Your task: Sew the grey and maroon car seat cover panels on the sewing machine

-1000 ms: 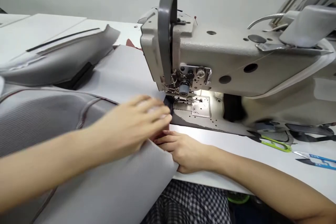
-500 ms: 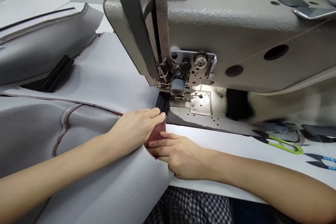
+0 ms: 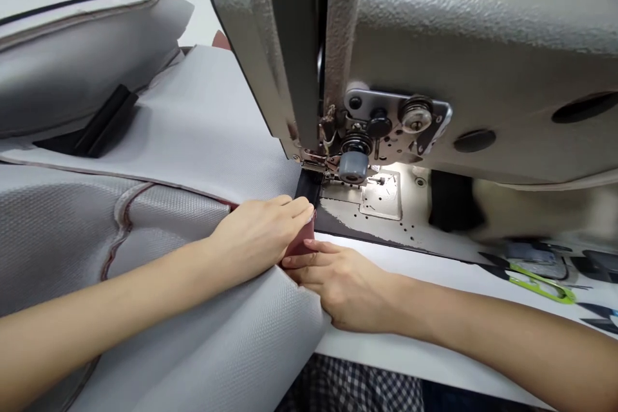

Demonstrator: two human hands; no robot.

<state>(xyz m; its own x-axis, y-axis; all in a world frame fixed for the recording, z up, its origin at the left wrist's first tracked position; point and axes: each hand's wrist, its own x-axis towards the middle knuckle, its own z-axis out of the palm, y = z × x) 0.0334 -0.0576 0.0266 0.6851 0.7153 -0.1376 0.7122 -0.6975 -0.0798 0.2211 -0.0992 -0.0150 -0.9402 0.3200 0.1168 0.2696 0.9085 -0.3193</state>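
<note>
Grey textured fabric with a reddish underside runs in folds to the needle area of a sewing machine. A black strip lies along its edge and passes beneath the presser foot, whose details are hard to make out. My left hand is closed on the fabric edge just in front of the foot, fingertips at the black strip. Slightly nearer to me, my right hand grips a turned-up part of the same fabric, its fingers against the reddish side and its thumb hidden.
More grey fabric with seams is heaped at the left, a folded black piece on it. Right of the needle is the metal bed plate. Green-handled thread snips and another dark-bladed tool lie on the white table.
The head view has come closer to the machine, which looks larger and sits further right. Both hands keep their hold on the fabric, with little visible movement relative to the needle.
</note>
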